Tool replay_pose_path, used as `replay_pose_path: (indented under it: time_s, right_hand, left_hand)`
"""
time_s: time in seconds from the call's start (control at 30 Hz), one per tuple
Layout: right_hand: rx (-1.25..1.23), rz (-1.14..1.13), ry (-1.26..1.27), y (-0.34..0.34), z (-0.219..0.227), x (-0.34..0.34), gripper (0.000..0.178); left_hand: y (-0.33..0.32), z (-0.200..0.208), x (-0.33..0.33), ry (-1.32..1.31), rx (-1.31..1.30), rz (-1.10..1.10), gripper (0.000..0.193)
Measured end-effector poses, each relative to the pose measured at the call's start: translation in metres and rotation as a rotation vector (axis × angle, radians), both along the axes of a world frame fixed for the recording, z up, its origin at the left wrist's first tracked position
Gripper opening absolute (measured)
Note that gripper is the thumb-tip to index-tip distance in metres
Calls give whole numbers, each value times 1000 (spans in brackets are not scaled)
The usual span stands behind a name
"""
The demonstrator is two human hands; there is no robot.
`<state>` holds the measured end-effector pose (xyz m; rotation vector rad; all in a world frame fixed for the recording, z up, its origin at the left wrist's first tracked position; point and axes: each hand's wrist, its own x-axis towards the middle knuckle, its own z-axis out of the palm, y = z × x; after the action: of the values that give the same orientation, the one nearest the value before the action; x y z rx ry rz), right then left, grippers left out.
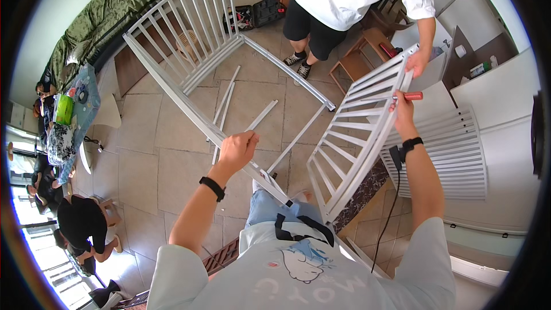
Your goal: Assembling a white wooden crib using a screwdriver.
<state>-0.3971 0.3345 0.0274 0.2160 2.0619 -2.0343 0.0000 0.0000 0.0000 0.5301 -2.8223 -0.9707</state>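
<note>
My left hand (238, 150) is closed over the long white metal side rail (172, 87) of a bed-like frame on the floor. In my right hand (404, 116) is a screwdriver with a red handle (413, 96); its shaft points left across a white slatted end panel (338, 148). That panel stands tilted at my right, its lower end close to my body. A co-worker's hand (419, 62) grips its upper end. Another slatted end (189, 17) stands upright at the frame's far side. Whether my right fingers also touch the panel is hard to tell.
Loose white bars (263, 116) lie on the tiled floor inside the frame. An open tool case (261, 14) sits beyond, near the co-worker's legs (310, 37). A wooden chair (361, 51) and another slatted panel (453, 149) are at right. A black cable (391, 212) hangs beside my right arm.
</note>
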Motion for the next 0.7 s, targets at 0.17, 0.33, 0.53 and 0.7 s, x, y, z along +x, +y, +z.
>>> replay_pose_path:
  time_s: [0.17, 0.33, 0.53, 0.7]
  right_hand:
    - [-99, 16, 77, -12, 4, -1, 18]
    - [-353, 159, 110, -23, 19, 8, 14]
    - [-435, 148, 24, -37, 33, 13, 17]
    - [-440, 243, 14, -45, 46, 1, 15]
  left_hand:
    - [92, 51, 13, 101, 211, 114, 16]
    - [218, 35, 23, -147, 78, 180, 49]
    - [304, -3, 40, -520, 310, 318, 70]
    - [316, -101, 80, -97, 2093, 839, 84]
